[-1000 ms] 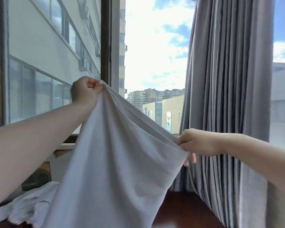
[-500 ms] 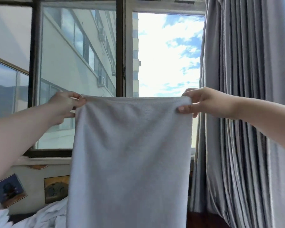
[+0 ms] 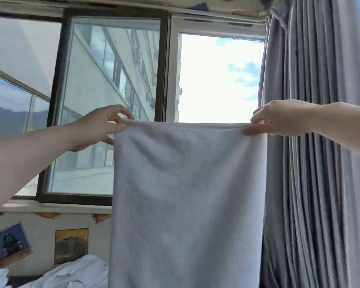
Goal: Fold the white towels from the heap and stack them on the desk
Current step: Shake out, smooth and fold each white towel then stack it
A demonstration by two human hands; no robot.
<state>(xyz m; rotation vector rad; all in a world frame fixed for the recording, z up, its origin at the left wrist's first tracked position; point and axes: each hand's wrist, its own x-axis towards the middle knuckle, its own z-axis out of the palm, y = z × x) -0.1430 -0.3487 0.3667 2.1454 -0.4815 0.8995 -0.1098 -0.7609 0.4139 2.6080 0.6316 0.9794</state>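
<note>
Left hand: pinching the white towel at its top left corner.
Right hand: pinching its top right corner.

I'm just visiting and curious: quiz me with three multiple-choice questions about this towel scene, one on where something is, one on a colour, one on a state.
1. Where is the heap of towels?
A. low at the left, below the window
B. hanging on the curtain
C. on the window sill

2. What colour is the curtain?
A. red
B. grey
C. green

3. How is the held towel?
A. rolled into a ball
B. lying flat on the desk
C. hanging down, stretched between two hands

Answers:
1 A: crumpled white cloth lies at the lower left.
2 B: its folds are grey.
3 C: the left hand and the right hand each pinch a top corner.
</note>
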